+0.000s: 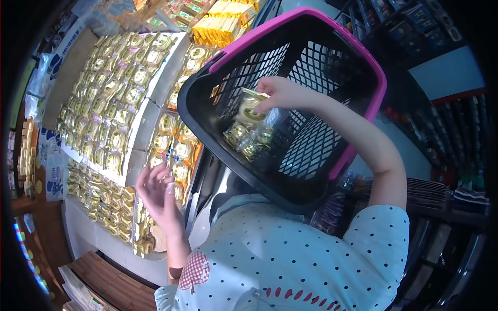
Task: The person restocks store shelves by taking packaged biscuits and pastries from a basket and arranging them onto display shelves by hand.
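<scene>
My right hand (277, 95) reaches into a black shopping basket (207, 124) and pinches the top edge of a small clear-and-gold snack packet (250, 108). Beneath that packet, several similar gold packets (249, 139) lie in a heap inside the basket. The basket has mesh walls and a pink handle (298, 13), and it sits tilted against my front. My left hand (160, 194) hovers near the lower packets on the display (179, 171), fingers spread and slightly curled, with nothing visible in it.
Rows of packaged snacks (111, 93) cover a white sloped display board on the left. Bright yellow packets (223, 23) are stacked at the back. Dark shelves with goods (441, 129) stand to the right. A brown wooden surface (109, 280) is at lower left.
</scene>
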### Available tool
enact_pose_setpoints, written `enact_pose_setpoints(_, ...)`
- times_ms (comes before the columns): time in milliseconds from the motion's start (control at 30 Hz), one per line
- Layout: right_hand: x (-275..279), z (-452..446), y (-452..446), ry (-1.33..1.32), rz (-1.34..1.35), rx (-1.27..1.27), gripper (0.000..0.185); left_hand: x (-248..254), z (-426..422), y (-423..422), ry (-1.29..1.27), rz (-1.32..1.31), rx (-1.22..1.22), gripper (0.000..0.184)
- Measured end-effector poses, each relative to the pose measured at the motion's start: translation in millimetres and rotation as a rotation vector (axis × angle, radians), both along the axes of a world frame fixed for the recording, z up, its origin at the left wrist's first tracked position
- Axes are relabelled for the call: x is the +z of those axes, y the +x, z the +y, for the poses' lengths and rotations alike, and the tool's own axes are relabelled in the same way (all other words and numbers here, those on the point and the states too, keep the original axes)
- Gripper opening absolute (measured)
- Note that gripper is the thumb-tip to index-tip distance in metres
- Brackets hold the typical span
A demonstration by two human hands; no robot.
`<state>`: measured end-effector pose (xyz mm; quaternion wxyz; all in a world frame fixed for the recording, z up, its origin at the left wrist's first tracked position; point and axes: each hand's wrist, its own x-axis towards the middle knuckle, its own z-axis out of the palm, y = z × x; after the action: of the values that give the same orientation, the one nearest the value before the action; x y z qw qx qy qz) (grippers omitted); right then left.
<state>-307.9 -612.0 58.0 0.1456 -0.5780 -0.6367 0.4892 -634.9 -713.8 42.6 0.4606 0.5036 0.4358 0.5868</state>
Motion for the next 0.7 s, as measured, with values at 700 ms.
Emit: enact_pose_setpoints(700,-353,-23,-53,-0.223,-0.748,0.249,0.031,-95,-62,-112,-0.514,-0.185,0.46,0.016)
